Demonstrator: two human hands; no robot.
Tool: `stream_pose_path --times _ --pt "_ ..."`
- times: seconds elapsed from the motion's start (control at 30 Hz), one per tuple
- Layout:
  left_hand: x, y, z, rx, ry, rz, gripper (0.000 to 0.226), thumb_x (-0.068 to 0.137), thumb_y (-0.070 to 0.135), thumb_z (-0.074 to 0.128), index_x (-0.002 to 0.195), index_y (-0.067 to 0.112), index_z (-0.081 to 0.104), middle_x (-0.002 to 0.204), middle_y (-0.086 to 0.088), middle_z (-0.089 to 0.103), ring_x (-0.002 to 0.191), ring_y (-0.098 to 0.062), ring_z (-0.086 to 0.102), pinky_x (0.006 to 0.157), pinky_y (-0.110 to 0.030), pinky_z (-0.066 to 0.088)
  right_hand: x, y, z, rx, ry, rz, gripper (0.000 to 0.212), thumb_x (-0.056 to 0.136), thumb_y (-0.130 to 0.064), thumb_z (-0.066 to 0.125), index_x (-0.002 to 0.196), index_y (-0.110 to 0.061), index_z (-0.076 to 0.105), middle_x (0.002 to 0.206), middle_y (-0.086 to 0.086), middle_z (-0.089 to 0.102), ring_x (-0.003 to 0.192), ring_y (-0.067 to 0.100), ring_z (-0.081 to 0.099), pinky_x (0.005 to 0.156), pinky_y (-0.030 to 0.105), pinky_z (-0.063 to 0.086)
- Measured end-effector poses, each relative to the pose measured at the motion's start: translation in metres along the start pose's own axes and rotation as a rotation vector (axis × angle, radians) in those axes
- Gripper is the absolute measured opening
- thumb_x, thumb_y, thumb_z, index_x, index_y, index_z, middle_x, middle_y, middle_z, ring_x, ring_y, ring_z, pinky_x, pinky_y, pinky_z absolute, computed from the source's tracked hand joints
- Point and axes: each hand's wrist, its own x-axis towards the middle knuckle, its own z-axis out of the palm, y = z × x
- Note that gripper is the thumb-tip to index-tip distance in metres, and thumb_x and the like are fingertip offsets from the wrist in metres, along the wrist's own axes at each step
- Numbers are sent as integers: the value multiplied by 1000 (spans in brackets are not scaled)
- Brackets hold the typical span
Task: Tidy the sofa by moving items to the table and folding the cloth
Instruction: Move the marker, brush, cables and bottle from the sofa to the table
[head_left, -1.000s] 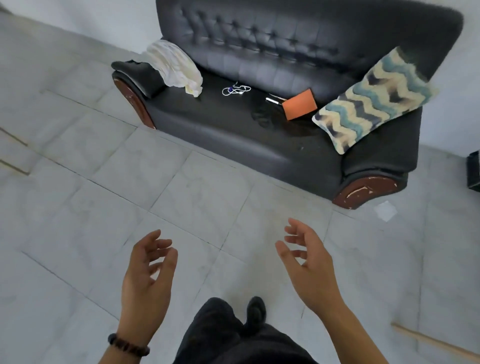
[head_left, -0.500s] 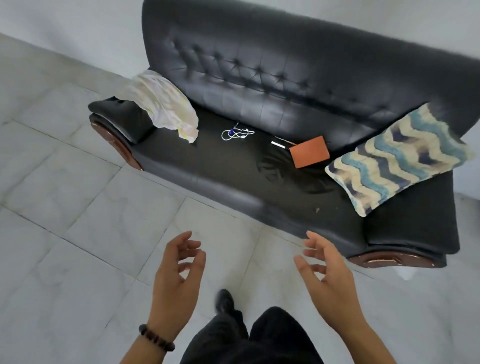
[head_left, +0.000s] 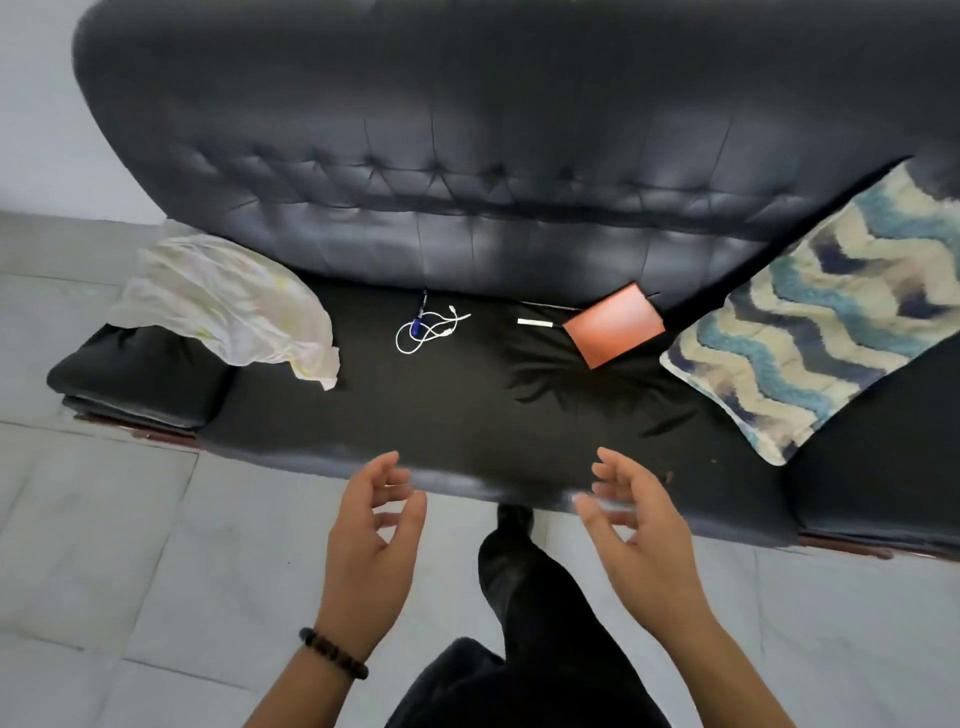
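- Person is closing in: sofa is now filling the view, its seat edge meeting both hands.
- Left hand and right hand are hanging loosely curled, gripping nothing.
- From the hands, cloth is lying at 10 o'clock, cable at 11, orange pad at 1; nothing is moving to the table yet.

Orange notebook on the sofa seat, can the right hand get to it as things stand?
Probably yes: the right hand is empty, and only bare sofa seat lies between it and the orange notebook.
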Motion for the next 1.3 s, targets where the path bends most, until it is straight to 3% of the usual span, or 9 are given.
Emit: stream_pose_path --times 0.37,0.53,0.63,0.8,0.9,0.97,1.07,1.17,1.3 --pt "278 -86 51 37 -14 -173 37 91 12 60 126 18 50 116 2 58 104 -9 59 76 -4 44 271 -1 110 -216 -171 -24 44 91 -25 66 132 -34 52 121 -18 56 110 -2 55 89 23 51" --pt "404 -192 112 105 -59 -157 36 90 15 61 124 19 50 116 1 55 102 -11 59 85 -30 51 400 64 205 -384 -267 -123 46 93 -32 62 137 -33 47 127 -15 49 107 -1 53 87 28 50" --pt "467 -254 148 157 -60 -127 36 89 15 61 124 17 51 117 1 54 100 -11 59 85 -31 51 464 105 261 -526 -308 -220 50 93 -33 61 140 -29 45 133 -10 45 101 7 53 89 25 43" --pt "550 -337 201 352 -23 -48 35 91 24 56 125 17 51 120 -2 53 99 -16 59 84 -36 50 550 167 344 -716 -268 -393 68 88 -37 64 148 -20 36 150 4 36 142 25 28 115 45 31" --pt "568 -377 218 462 -9 -72 34 92 29 58 120 12 52 116 -7 54 95 -23 59 74 -31 45 568 207 378 -844 -402 -313 86 88 -54 59 156 -22 16 163 5 16 151 28 8 119 47 16" --pt "566 -393 221 506 12 -31 27 93 25 57 115 8 55 112 -9 55 92 -26 58 70 -29 41 559 234 389 -909 -387 -315 80 88 -60 56 152 -20 30 159 8 24 147 30 19 119 47 19" --pt "551 -399 220 490 4 1 22 96 21 53 111 5 57 108 -11 56 90 -25 56 70 -27 37 531 255 390 -857 -178 -398 46 87 -54 61 115 -18 62 131 10 49 118 29 48 100 42 40" --pt "528 -400 217 435 -55 -10 19 96 17 53 109 3 58 103 -13 57 85 -27 55 69 -24 34 510 255 380 -924 -165 -442 32 89 -48 61 92 -16 62 121 10 53 105 29 51 85 41 42" --pt "482 -388 206 283 -84 -96 19 97 16 52 111 5 60 98 -10 61 84 -23 59 73 -26 43 487 251 359 -971 -225 -424 30 88 -45 62 90 -15 62 118 8 56 98 29 57 76 43 45"
